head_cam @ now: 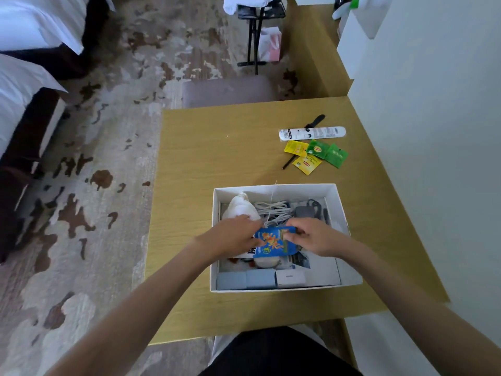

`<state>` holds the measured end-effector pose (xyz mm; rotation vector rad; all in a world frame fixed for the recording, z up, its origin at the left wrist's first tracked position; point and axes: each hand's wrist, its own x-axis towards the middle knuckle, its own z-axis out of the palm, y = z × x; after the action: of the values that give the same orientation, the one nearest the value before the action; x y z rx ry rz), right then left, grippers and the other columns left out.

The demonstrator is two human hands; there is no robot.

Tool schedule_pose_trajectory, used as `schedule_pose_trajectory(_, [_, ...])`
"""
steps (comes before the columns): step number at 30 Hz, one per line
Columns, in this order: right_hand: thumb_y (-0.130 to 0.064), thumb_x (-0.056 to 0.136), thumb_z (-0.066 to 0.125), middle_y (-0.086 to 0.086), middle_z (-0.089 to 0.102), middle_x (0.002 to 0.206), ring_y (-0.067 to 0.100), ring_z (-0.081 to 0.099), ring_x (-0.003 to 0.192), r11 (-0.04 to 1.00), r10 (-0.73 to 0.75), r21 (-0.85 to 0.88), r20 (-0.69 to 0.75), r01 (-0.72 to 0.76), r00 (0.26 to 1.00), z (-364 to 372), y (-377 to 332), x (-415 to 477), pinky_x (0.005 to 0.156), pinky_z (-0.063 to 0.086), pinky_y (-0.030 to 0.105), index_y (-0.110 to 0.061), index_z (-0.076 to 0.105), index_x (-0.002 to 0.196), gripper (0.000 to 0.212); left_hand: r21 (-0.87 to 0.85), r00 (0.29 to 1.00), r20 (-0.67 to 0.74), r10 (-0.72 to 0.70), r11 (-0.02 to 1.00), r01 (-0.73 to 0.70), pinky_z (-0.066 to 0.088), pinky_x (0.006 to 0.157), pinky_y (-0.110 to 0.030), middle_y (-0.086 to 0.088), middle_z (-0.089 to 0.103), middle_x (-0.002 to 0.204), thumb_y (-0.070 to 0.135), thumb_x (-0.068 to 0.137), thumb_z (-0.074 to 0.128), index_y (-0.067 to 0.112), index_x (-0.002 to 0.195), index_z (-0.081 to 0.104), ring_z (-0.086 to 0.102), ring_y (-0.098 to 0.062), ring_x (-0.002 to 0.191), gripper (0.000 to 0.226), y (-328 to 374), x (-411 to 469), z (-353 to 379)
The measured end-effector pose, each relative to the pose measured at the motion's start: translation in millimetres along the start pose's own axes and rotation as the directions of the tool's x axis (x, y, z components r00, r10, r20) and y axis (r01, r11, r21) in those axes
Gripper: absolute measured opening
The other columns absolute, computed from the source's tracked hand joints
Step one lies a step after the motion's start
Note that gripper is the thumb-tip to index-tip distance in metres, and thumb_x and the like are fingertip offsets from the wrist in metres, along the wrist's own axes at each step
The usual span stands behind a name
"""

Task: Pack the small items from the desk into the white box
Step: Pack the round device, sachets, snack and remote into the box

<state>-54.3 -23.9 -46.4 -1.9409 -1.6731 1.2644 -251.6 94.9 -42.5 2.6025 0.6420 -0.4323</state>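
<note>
You're at a light wood-grain desk, matte and flat, its right edge against a pale wall. Left of it is a beige carpet with ragged brown blotches, and two beds with white sheets on dark bases along the left edge. Past the desk's far edge sits a grey-mauve padded seat, then a black folding stand with a small pink-and-white bag beside it. The white box is open-topped, rectangular, stiff card, on the near part of the desk. Both your hands are inside it on a glossy blue packet with orange print: your left hand has its fingers curled on the packet's left edge, your right hand pinches the top right corner between thumb and fingertips. Also in the box: a soft white tied pouch at far left, coiled white cable, a dark grey adapter, and three small boxy cartons in a row along the near wall. Still on the desk, well apart from the box at far right: a white tube with black print, a black comb just behind it, flat square foil tea sachets, two yellow and two green, overlapping, and a thin black stick touching them.
</note>
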Motion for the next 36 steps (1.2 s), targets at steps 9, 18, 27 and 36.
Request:
schedule_pose_trajectory(9, [-0.023, 0.097, 0.055, -0.005, 0.067, 0.093, 0.013, 0.064, 0.084, 0.993, 0.006, -0.113, -0.169, -0.025, 0.986, -25, 0, 10, 0.074, 0.052, 0.029, -0.015, 0.063, 0.113, 0.02, -0.015, 0.859, -0.502, 0.103, 0.992, -0.128, 0.049, 0.08, -0.04, -0.007, 0.062, 0.114, 0.021, 0.093, 0.053, 0.008, 0.114, 0.058, 0.054, -0.025, 0.107, 0.025, -15, -1, -31])
schedule_pose_trajectory(18, [-0.025, 0.097, 0.054, -0.008, 0.065, 0.102, 0.01, 0.06, 0.093, 0.996, 0.092, 0.061, -0.485, -0.071, 0.869, -92, 17, 19, 0.08, 0.048, 0.024, -0.021, 0.063, 0.109, 0.016, -0.287, 0.86, -0.501, -0.097, 0.956, -0.059, 0.049, 0.086, -0.041, -0.004, 0.061, 0.115, 0.016, 0.093, 0.048, 0.01, 0.113, 0.057, 0.053, -0.022, 0.11, 0.022, -18, 73, -70])
schedule_pose_trajectory(27, [-0.017, 0.095, 0.056, 0.003, 0.065, 0.107, 0.016, 0.06, 0.099, 0.991, 0.129, 0.028, -0.4, -0.128, 0.908, -116, 54, 65, 0.077, 0.044, 0.019, -0.008, 0.064, 0.112, 0.021, -0.093, 0.969, -0.238, -0.06, 0.995, 0.039, 0.045, 0.089, -0.042, -0.01, 0.057, 0.118, 0.022, 0.094, 0.044, 0.012, 0.118, 0.054, 0.048, -0.028, 0.115, 0.028, -15, 169, -71])
schedule_pose_trajectory(36, [-0.034, 0.098, 0.048, 0.002, 0.014, 0.162, 0.027, 0.019, 0.146, 0.907, 0.201, -0.345, -0.145, -0.239, 0.969, -110, 142, 128, 0.117, 0.021, 0.04, -0.017, 0.022, 0.152, 0.062, 0.089, 0.995, -0.095, -0.04, 0.995, 0.048, 0.045, 0.089, -0.045, -0.008, 0.043, 0.141, 0.024, 0.094, 0.045, 0.014, 0.138, 0.038, 0.041, -0.03, 0.126, 0.045, -19, 265, -42])
